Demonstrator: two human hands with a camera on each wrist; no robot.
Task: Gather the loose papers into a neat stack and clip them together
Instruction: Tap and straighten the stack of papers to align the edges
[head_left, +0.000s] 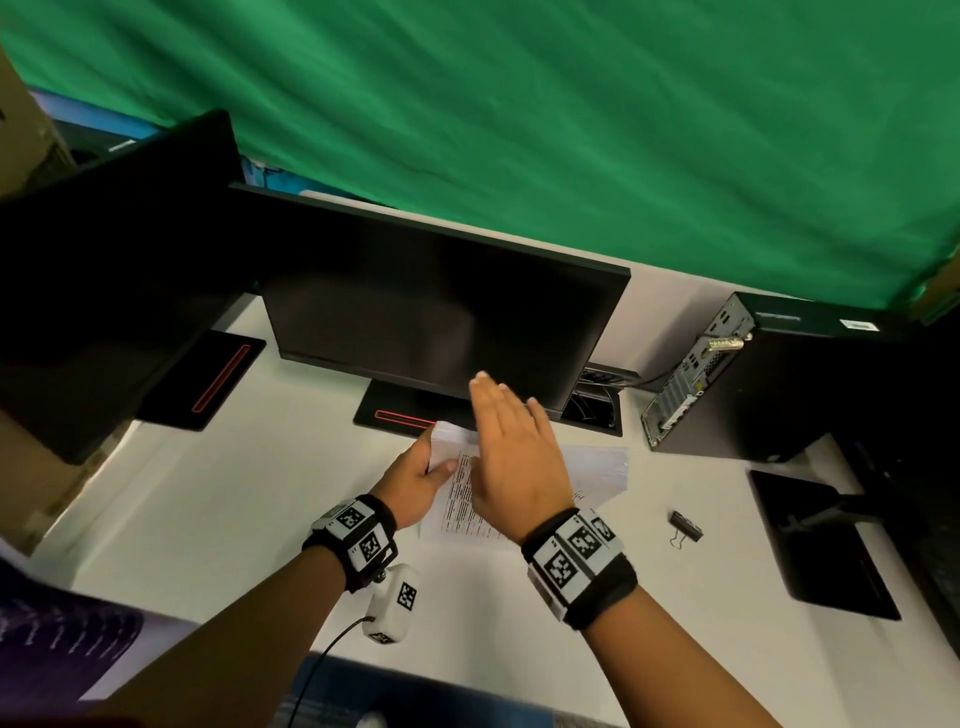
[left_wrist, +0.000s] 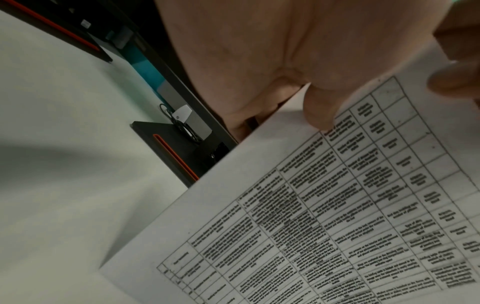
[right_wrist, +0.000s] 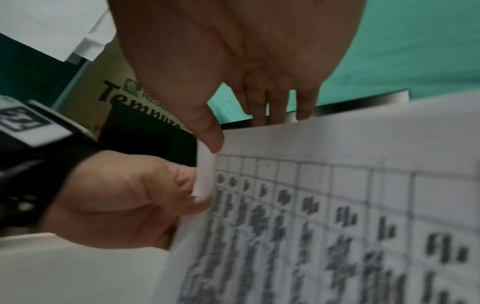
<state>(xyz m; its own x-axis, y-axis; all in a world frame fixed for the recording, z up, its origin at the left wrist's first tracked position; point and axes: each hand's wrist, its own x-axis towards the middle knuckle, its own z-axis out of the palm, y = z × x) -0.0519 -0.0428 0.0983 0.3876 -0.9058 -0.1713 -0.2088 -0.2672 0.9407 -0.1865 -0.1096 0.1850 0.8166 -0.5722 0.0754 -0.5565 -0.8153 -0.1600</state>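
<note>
Printed papers (head_left: 597, 467) with tables of text lie fanned on the white desk (head_left: 208, 519) before the monitor. My left hand (head_left: 441, 467) grips the left edge of the sheets (right_wrist: 337, 205), thumb (left_wrist: 319, 111) on top and fingers underneath. My right hand (head_left: 509, 426) is held flat with straight fingers (right_wrist: 280, 111) against the far edge of the papers (left_wrist: 311, 205), its thumb (right_wrist: 211, 137) at their corner. A black binder clip (head_left: 685, 527) lies on the desk to the right of the papers, untouched.
A dark monitor (head_left: 441, 312) stands just behind the papers, and a second one (head_left: 104, 260) stands at the left. A desktop computer (head_left: 753, 389) and a black stand base (head_left: 821, 545) are at the right. Green cloth (head_left: 571, 130) hangs behind.
</note>
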